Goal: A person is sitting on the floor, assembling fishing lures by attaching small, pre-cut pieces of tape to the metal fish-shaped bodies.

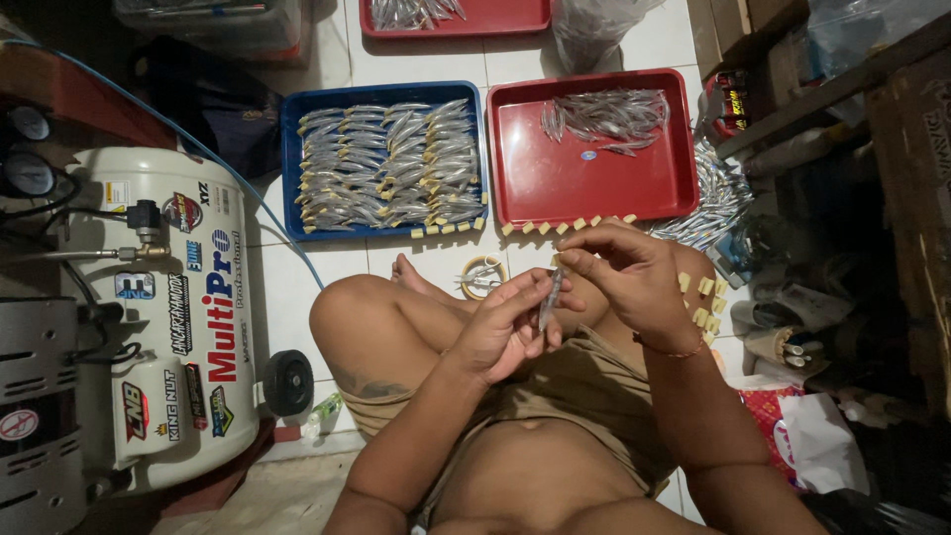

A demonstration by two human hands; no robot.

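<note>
I sit cross-legged on a white tiled floor. My left hand (pixel 510 332) pinches the lower end of a small silver fish-shaped lure (pixel 549 297), held upright. My right hand (pixel 624 272) is closed on its upper end, fingers curled over the tip. Ahead stands a blue tray (pixel 287 159) filled with rows of the same silver lures, and beside it a red tray (pixel 594 193) with a loose heap of them at its far side. Small yellow blocks (pixel 555 227) line the near edges of both trays and lie by my right knee.
A white air compressor (pixel 168 317) with a black wheel stands at my left, a blue hose running from it. A tape roll (pixel 482 275) lies by my foot. Another red tray (pixel 495 20) sits farther off. Wooden shelving and bags crowd the right side.
</note>
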